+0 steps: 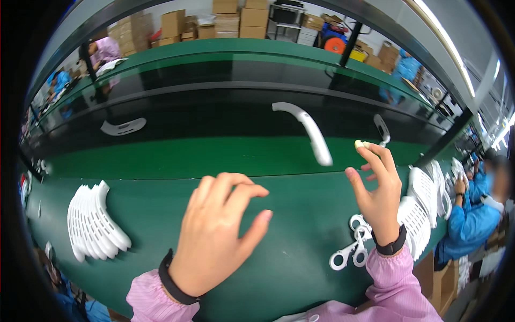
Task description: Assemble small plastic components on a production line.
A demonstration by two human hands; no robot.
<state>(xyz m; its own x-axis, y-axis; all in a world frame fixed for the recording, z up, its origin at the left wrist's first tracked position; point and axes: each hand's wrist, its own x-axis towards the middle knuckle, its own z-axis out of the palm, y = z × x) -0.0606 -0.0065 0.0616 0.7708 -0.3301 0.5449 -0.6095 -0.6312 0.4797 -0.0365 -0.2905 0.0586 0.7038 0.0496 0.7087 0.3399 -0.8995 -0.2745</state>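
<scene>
Curved white panel (pixel 310 130) lies ahead, nearer the right hand (pixel 382 201)

In the head view, the loose panel is ahead of both hands, its upper end on the dark strip (pixel 214 115) and its lower end over the green surface. Its long axis bows from upper left down to lower right, so the lower end points toward the gap between the hands. That end is just left of the right fingers and farther off, ahead and to the right, from the left hand (pixel 214 244). The right thumb and fingers are spread well apart with nothing between them; pale yellow covers (pixel 360 144) seem to cap two fingertips. The left fingers are loosely curled, thumb apart, and grip nothing. Neither hand appears to touch the panel.

The green bench (pixel 289 257) carries a fanned stack of slotted white panels (pixel 96 225) at left, white ring-ended parts (pixel 357 244) beside the right wrist, and a second stack (pixel 416 222) beyond it. Two more curved pieces, one left (pixel 123 127) and one right (pixel 381 127), rest on the dark strip. Behind stand cardboard boxes (pixel 253 19); a co-worker in blue (pixel 466 225) is at the far right.
</scene>
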